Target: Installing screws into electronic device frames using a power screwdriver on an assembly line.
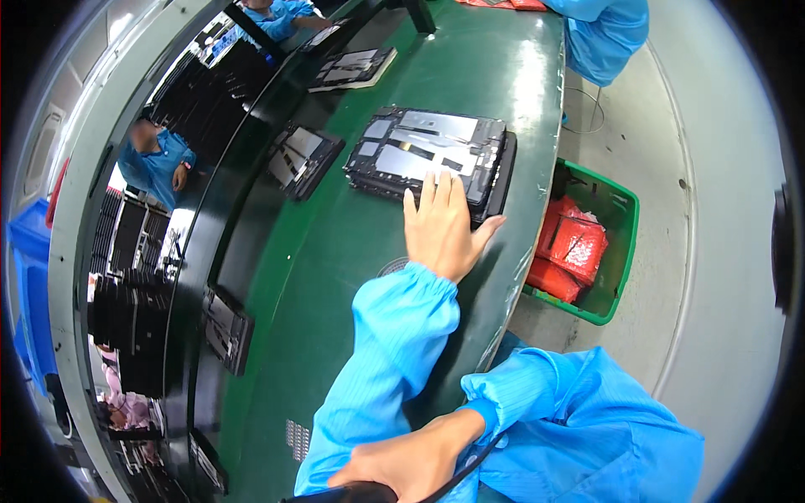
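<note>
The left hand (440, 226) is lying palm down with its fingers extended, slightly apart, and its thumb standing out to the right; it is opening wide rather than clasping. Its fingertips are covering part of the near edge of a stack of opened tablet-like devices (428, 147), and whether the thumb is pressing on the stack's near right corner is impossible to tell. The right hand (407, 461) is crossing low over the left sleeve (377, 360) and resting on a black object (356, 495), which the lower edge is cutting off; its fingertips are hiding, so how firmly it is gripping is unclear. A dark cable (465, 471) is running beside that wrist.

The stack is lying just beyond the left palm, mostly ahead of the fingers, its top unit showing grey plates and its lower layers blending into black. It is sitting on a green bench (327, 285), near the right edge. Leftward, two more opened devices (303, 159) (226, 331) are lying apart. On the floor to the right, a green crate (622, 281) is holding red packets (579, 247), while a co-worker's blue sleeve (608, 38) is being cut off above
</note>
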{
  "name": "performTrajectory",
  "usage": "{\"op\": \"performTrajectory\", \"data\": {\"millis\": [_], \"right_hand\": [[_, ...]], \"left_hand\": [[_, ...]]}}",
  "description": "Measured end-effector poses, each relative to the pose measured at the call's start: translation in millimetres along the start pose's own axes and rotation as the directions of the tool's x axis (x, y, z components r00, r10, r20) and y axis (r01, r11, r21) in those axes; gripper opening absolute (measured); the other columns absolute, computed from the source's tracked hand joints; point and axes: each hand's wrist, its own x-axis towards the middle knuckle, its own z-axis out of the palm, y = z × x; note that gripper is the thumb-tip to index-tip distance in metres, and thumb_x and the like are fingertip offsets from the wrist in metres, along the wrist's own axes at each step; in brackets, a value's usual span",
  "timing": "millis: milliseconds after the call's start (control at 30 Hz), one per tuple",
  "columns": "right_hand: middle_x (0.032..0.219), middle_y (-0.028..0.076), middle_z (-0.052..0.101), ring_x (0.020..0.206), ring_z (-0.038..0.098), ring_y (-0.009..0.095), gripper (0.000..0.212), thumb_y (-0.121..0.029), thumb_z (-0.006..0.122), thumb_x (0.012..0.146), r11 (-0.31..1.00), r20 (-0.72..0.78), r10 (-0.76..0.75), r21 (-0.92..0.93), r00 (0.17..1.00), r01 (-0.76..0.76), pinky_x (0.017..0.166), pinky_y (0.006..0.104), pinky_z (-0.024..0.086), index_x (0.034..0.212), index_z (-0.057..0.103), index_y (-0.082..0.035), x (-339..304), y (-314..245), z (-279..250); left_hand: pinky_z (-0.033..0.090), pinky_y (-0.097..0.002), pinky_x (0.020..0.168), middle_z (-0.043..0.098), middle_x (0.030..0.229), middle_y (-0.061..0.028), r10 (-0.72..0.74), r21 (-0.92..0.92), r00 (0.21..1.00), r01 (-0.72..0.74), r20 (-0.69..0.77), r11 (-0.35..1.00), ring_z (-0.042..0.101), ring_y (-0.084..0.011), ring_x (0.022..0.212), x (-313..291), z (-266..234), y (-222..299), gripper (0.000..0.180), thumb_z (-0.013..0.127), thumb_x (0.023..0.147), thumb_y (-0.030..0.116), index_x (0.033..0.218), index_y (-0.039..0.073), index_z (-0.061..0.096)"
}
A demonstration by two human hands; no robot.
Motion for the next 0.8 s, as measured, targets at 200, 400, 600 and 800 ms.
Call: {"op": "performTrajectory", "data": {"millis": [200,400,600,800], "right_hand": [[0.081,0.015,0.059,0.073,0.053,0.023,0.051,-0.034,0.072,0.069,0.985,0.131,0.165,-0.063,0.978,-0.158,0.063,0.0377,0.043,0.097,0.055,0.005,-15,-27,-12],[0.081,0.015,0.059,0.072,0.052,0.022,0.052,-0.034,0.072,0.068,0.996,0.050,0.046,0.071,0.998,-0.050,0.063,0.0374,0.043,0.097,0.055,0.007,-27,-37,-22],[0.081,0.013,0.059,0.073,0.054,0.022,0.050,-0.028,0.072,0.067,0.972,0.120,0.218,-0.112,0.968,-0.205,0.065,0.0374,0.044,0.100,0.055,0.007,-26,-44,-30],[0.077,0.011,0.059,0.070,0.058,0.020,0.039,-0.017,0.073,0.069,0.999,-0.002,0.000,0.036,1.000,0.000,0.059,0.0346,0.045,0.095,0.055,0.006,-30,-37,-25]], "left_hand": [[0.044,-0.0421,0.089,0.058,0.105,-0.0156,-0.185,-0.001,0.967,0.188,0.176,0.982,0.054,-0.0324,0.104,34,9,-19,0.073,0.075,0.064,0.050,0.107,-0.005,0.055],[0.045,-0.0415,0.095,0.051,0.124,-0.0205,-0.073,-0.043,0.956,0.088,0.283,0.995,0.050,-0.0366,0.115,34,1,-24,0.062,0.072,0.065,0.022,0.115,-0.007,0.050],[0.041,-0.0508,0.099,0.042,0.134,-0.0219,-0.079,0.173,0.887,-0.001,0.455,0.985,0.045,-0.0354,0.122,45,4,-15,0.067,0.070,0.063,0.008,0.122,-0.009,0.044],[0.045,-0.0371,0.073,0.057,0.082,-0.0054,0.069,0.347,0.997,-0.073,0.024,0.935,0.059,-0.0222,0.085,62,19,-33,0.014,0.062,0.068,0.008,0.081,0.006,0.059]]}}
